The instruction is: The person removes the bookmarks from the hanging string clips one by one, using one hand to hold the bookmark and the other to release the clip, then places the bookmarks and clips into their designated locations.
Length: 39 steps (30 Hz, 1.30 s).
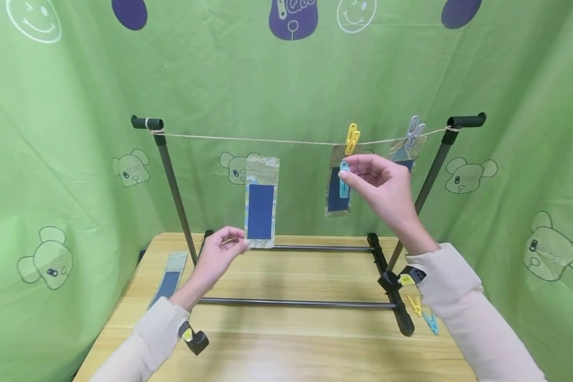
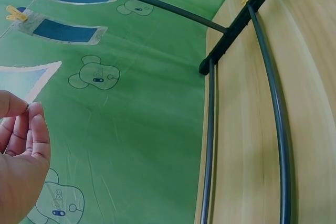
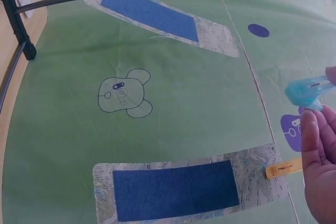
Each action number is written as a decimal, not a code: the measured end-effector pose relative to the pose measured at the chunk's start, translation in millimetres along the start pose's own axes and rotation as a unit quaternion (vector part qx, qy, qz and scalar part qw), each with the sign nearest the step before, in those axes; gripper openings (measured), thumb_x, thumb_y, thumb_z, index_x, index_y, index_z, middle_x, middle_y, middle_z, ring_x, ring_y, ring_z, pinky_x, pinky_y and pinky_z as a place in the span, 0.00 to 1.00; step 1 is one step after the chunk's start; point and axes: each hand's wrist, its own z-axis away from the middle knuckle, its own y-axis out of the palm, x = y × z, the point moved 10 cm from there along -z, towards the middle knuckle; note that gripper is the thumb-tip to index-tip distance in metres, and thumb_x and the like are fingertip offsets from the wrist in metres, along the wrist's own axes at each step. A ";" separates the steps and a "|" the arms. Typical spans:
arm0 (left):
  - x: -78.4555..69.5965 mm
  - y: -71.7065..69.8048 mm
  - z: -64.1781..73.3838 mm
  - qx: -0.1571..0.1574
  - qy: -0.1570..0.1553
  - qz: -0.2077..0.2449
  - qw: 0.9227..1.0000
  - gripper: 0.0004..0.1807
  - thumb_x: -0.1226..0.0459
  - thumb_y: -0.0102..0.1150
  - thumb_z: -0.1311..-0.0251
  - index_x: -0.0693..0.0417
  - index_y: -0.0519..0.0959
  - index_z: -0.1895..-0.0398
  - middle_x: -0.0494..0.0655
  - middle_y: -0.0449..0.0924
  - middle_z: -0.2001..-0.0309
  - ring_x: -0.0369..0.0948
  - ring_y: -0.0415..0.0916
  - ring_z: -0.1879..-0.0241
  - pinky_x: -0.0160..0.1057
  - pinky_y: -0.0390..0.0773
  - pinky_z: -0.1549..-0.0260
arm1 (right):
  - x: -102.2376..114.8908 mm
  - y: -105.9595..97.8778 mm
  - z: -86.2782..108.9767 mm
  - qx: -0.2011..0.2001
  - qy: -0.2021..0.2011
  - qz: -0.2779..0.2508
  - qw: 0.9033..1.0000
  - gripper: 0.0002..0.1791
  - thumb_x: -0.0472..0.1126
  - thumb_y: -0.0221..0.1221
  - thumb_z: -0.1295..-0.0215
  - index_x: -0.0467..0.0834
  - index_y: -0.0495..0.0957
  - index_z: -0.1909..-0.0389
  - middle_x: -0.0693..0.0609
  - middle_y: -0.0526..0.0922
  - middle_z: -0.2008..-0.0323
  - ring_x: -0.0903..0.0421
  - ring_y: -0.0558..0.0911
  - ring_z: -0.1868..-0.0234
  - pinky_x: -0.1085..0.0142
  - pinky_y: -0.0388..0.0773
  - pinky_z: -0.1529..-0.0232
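My left hand (image 1: 217, 252) pinches the lower left corner of a marbled paper strip with a dark blue panel (image 1: 261, 212). The strip stands upright, its top edge a little below the string (image 1: 243, 139) in the head view. Between thumb and fingers, my right hand (image 1: 387, 183) holds a light blue clothespin (image 1: 344, 185). Behind it, a second strip (image 1: 338, 191) hangs from the string by a yellow clothespin (image 1: 351, 140). Further right hangs a third strip (image 1: 405, 155) under a grey clothespin (image 1: 413, 133), partly hidden by my right hand.
A black rack carries the string between its left post (image 1: 174, 185) and right post (image 1: 432, 178). Another strip (image 1: 167, 284) lies on the wooden table (image 1: 291, 339) at left. A yellow clothespin (image 1: 414, 306) and a blue one (image 1: 430, 322) lie beside the right foot (image 1: 401, 313).
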 end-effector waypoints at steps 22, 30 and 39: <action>4.8 -19.8 18.0 -0.017 0.005 0.016 1.000 0.10 0.74 0.60 0.40 0.69 0.75 0.56 0.54 0.78 0.64 0.42 0.80 0.66 0.39 0.83 0.59 | -10.2 -19.1 23.6 0.001 0.009 0.002 1.000 0.15 0.33 0.67 0.41 0.36 0.82 0.52 0.51 0.84 0.65 0.57 0.81 0.68 0.75 0.79 0.67; 12.3 -29.0 25.2 -0.023 -0.012 0.030 0.999 0.11 0.74 0.60 0.40 0.71 0.74 0.57 0.54 0.77 0.65 0.42 0.81 0.65 0.39 0.83 0.57 | -9.0 -30.2 33.7 -0.008 0.019 -0.009 1.000 0.16 0.31 0.67 0.42 0.36 0.82 0.52 0.50 0.84 0.64 0.57 0.81 0.67 0.75 0.80 0.65; 15.0 -38.6 34.5 -0.033 -0.024 0.014 0.999 0.12 0.74 0.60 0.40 0.71 0.73 0.55 0.55 0.78 0.63 0.45 0.80 0.64 0.38 0.82 0.56 | -14.3 -42.9 45.6 -0.016 0.036 -0.004 0.999 0.16 0.31 0.66 0.41 0.35 0.81 0.51 0.49 0.83 0.63 0.57 0.81 0.65 0.75 0.80 0.62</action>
